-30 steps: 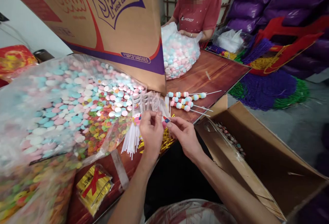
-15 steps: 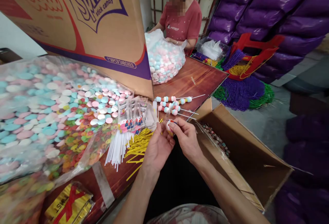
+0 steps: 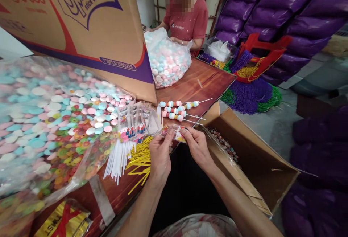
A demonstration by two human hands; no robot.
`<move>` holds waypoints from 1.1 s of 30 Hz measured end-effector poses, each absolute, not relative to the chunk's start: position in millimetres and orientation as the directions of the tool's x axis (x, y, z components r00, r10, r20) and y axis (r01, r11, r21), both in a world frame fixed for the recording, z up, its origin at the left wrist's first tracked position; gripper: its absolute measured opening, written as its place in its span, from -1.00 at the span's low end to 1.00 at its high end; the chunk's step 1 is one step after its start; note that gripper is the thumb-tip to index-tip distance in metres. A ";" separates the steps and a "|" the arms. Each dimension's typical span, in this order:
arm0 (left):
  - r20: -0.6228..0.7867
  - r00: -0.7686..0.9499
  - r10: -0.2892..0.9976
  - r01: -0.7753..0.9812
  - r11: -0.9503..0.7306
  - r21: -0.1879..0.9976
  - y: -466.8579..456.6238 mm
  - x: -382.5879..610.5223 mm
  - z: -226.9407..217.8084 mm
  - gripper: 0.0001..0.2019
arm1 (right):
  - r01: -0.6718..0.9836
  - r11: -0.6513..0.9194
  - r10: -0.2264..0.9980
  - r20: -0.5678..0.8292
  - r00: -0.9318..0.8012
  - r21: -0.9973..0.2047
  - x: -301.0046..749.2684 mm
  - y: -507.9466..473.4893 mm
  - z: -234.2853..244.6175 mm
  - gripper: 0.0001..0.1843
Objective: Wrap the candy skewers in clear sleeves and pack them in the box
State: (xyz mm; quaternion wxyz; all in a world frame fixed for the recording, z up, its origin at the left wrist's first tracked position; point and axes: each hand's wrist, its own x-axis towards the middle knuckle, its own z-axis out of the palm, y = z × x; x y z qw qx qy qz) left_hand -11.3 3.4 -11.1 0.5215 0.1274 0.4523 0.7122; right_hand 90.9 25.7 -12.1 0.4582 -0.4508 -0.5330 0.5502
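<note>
My left hand [image 3: 160,155] and my right hand [image 3: 199,145] pinch a small printed plastic bag [image 3: 178,135] between thumbs and fingers, stretched sideways over the table edge. It is clear with white and coloured print; whether anything is inside I cannot tell. Just beyond it lie several candy skewers [image 3: 174,114] with pink, white, blue and red pieces on white sticks. To the left of my left hand are a fan of printed plastic bags [image 3: 133,122], a bundle of white sticks [image 3: 117,160] and a pile of yellow twist ties [image 3: 140,157].
A large heap of pastel candies [image 3: 38,121] and gummy rings [image 3: 72,153] covers the left. Behind it stands a tall cardboard box [image 3: 116,37]. An open carton [image 3: 261,164] holding skewers sits at right. Across the table, a person [image 3: 187,19] sits behind a candy bag [image 3: 168,61].
The bag, earlier bunched between my fingertips, is now drawn out flat between both hands. My left hand has turned from palm-up to a pinch. The view has shifted slightly to the right.
</note>
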 end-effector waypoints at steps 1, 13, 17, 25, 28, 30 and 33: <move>-0.276 -0.461 0.843 -0.595 -0.063 0.801 3.5 -10.2 -11.7 -0.70 | -0.030 -0.022 0.984 -0.016 -0.180 -0.999 89.0 25.4 -11.9 -0.53; -0.277 -0.611 0.742 -0.608 -0.215 0.764 10.9 -32.0 1.0 -0.64 | 0.082 0.008 0.929 -0.023 -0.368 -0.997 86.5 45.7 -14.1 -0.44; -0.317 -0.680 0.661 -0.615 -0.279 0.738 13.8 -44.9 0.4 -0.63 | 0.359 0.225 0.952 0.127 -0.278 -0.906 89.1 82.6 -10.5 -0.49; -0.356 -0.632 0.688 -0.674 -0.262 0.690 14.5 -68.8 -5.9 -0.73 | 0.907 0.391 0.907 0.232 -0.352 -0.154 87.1 176.1 -18.1 -0.72; -0.389 -0.614 0.687 -0.712 -0.269 0.648 14.9 -71.9 -5.7 -0.74 | 0.892 0.412 0.898 0.251 -0.363 -0.185 87.4 179.6 -20.4 -0.72; -0.412 -0.614 0.673 -0.729 -0.285 0.622 15.5 -73.5 -4.3 -0.74 | 0.863 0.433 0.883 0.314 -0.349 -0.259 92.6 171.7 -16.7 -0.73; -0.437 -0.624 0.647 -0.739 -0.308 0.599 16.9 -74.9 -1.5 -0.73 | 0.749 0.490 0.848 0.444 -0.291 -0.446 107.2 145.4 -6.8 -0.73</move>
